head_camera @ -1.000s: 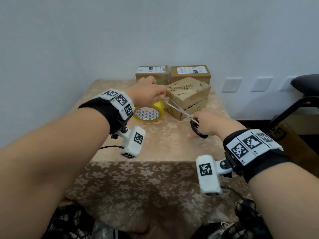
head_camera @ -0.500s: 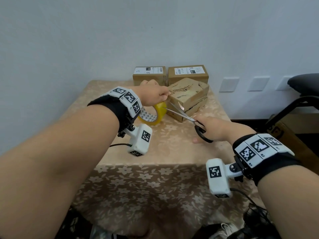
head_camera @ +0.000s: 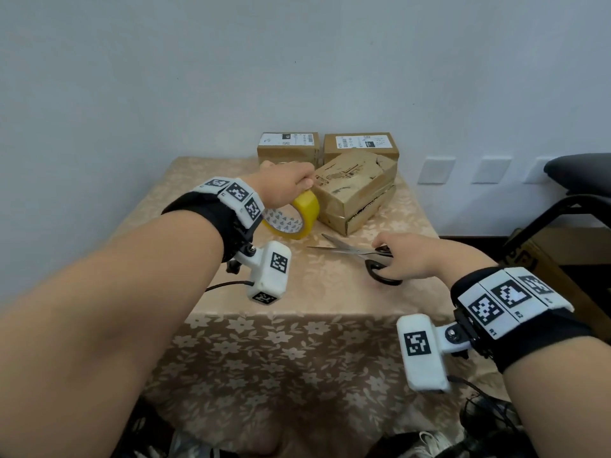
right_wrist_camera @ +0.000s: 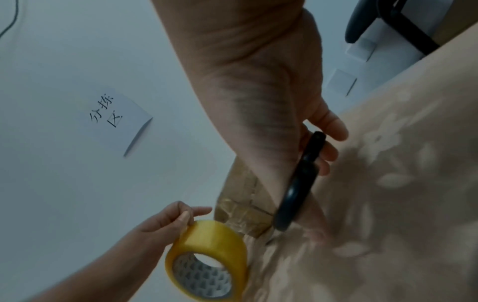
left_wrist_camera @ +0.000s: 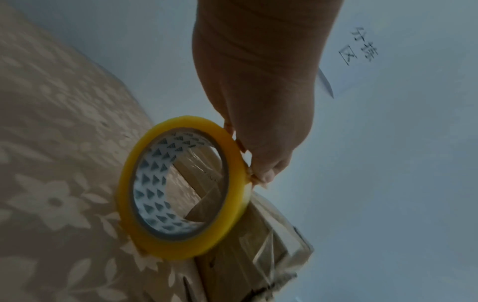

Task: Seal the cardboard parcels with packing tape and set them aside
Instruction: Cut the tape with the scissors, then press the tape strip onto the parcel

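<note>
- My left hand (head_camera: 284, 185) pinches the yellow roll of tape (head_camera: 292, 216) by its upper rim, thumb and fingers curled over the outer edge; in the left wrist view the roll hangs below my fingertips (left_wrist_camera: 266, 175), tilted, its lower edge close to the tablecloth (head_camera: 297, 302).
- The roll sits at the centre of the head view, just left of the taped parcel (head_camera: 355, 190), whose near corner shows through the hole of the roll in the left wrist view.
- That parcel lies askew on a flatter box (head_camera: 358, 216), to the upper right of the roll; glossy tape crosses its top.
- My right hand (head_camera: 413, 257) rests on the tablecloth over the black handles of the scissors (head_camera: 357, 256), right of centre in the head view. The right wrist view shows my fingers (right_wrist_camera: 328, 151) curled around the handle loop.
- The scissor blades lie flat on the cloth, spread apart, pointing left toward the roll yet clear of it.
- Two more labelled boxes stand side by side against the wall at the top centre: the left box (head_camera: 287, 148) and the right box (head_camera: 360, 147), both behind my left hand.
- A paper note (right_wrist_camera: 113, 120) with handwriting hangs on the wall, upper left in the right wrist view.
</note>
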The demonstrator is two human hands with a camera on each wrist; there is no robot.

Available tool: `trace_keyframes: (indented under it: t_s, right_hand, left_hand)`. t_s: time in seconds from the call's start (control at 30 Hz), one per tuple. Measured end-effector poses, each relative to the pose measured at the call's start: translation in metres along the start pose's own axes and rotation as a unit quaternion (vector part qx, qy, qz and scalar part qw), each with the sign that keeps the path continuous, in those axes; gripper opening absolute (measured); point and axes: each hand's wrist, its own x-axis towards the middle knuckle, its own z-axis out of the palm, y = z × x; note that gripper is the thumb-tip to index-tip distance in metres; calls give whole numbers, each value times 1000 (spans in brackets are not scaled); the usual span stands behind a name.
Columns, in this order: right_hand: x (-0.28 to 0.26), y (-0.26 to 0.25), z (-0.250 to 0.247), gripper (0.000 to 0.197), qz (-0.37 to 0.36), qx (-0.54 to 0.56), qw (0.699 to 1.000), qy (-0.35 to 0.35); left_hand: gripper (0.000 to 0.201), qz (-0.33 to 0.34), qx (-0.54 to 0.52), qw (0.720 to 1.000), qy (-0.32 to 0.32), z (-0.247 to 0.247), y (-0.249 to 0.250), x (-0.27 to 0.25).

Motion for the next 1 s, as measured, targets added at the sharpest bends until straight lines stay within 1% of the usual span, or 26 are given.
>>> trace_keyframes:
  t_s: [0.1, 0.17, 0.23, 0.3, 0.37, 0.43, 0.47, 0.5, 0.53, 0.57, 0.63, 0.67, 0.7, 0.73, 0.8, 0.83, 0.87, 0.93, 1.0]
  right_hand:
    - [2, -19, -2, 51, -16, 18, 1000, 9]
    - [9, -36, 0, 50, -36, 11, 999, 30]
    - [19, -57, 6, 44, -58, 8, 996, 62]
    - [28, -80, 13, 37, -84, 6, 991, 105]
    - [37, -100, 20, 29, -118, -22, 984, 135]
    - [46, -111, 26, 29, -143, -38, 981, 123]
    - [49, -113, 26, 30, -151, -25, 981, 119]
    - [49, -113, 24, 30, -153, 6, 979, 132]
    - [49, -111, 19, 31, -154, 42, 973, 169]
    - [47, -107, 13, 28, -150, 69, 959, 229]
    - [44, -94, 0, 14, -139, 76, 919, 362]
    - [43, -84, -4, 12, -138, 63, 904, 400]
    - [45, -74, -7, 22, -139, 48, 900, 409]
    - [49, -63, -8, 38, -139, 34, 908, 393]
    - [58, -40, -4, 72, -120, 3, 935, 335]
    - [63, -30, -2, 84, -109, -11, 945, 308]
    - [68, -21, 1, 90, -99, -19, 952, 290]
    - [77, -10, 4, 88, -94, -26, 956, 277]
    - [82, -7, 4, 73, -112, -12, 947, 301]
  left_hand:
    - [21, -27, -74, 991, 104, -9, -10, -24]
    - [17, -50, -135, 971, 189, -13, -15, -43]
    - [14, -82, -171, 940, 283, -16, -18, -60]
    - [13, -106, -210, 898, 372, -15, -23, -71]
    - [14, -145, -256, 861, 416, -12, -29, -77]
    - [18, -188, -305, 837, 413, -5, -35, -81]
    - [20, -203, -329, 829, 404, 0, -36, -82]
    - [22, -211, -347, 824, 395, 4, -37, -82]
    - [21, -215, -359, 821, 387, 7, -35, -81]
    - [19, -218, -371, 819, 380, 9, -34, -79]
    - [13, -230, -402, 809, 362, 9, -27, -74]
    - [11, -232, -419, 804, 353, 9, -23, -72]
    - [10, -228, -430, 802, 347, 10, -18, -69]
    - [13, -220, -435, 805, 338, 11, -13, -67]
    - [19, -207, -452, 810, 312, 17, -5, -64]
    - [21, -201, -465, 811, 292, 20, -1, -62]
    - [21, -198, -477, 813, 271, 23, 3, -61]
    - [18, -190, -492, 813, 247, 28, 9, -57]
    - [20, -175, -494, 816, 246, 30, 13, -55]
